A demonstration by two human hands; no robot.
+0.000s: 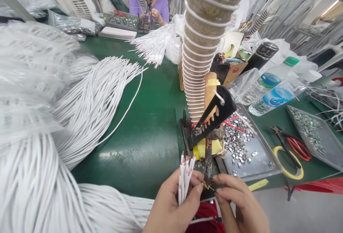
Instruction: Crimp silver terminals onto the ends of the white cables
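Note:
My left hand (182, 197) is closed round a small bunch of white cables (184, 176) whose reddish ends point up. Its thumb and forefinger pinch close beneath the tip of a soldering iron (208, 161). The iron hangs tip down in a black stand (211, 118), its wooden handle (210, 94) on top. On the other side of the tip, my right hand (237, 197) has its fingers pinched together. A thin silvery strand shows between the two hands, but what my right fingertips grip is too small to name.
Large bundles of white cable (99, 104) fill the left side. A ribbed hose (200, 47) rises behind the iron. To the right are a tray of small metal parts (257, 151), pliers (289, 147), yellow tape (296, 174) and water bottles (278, 97). A person in purple (163, 6) sits opposite.

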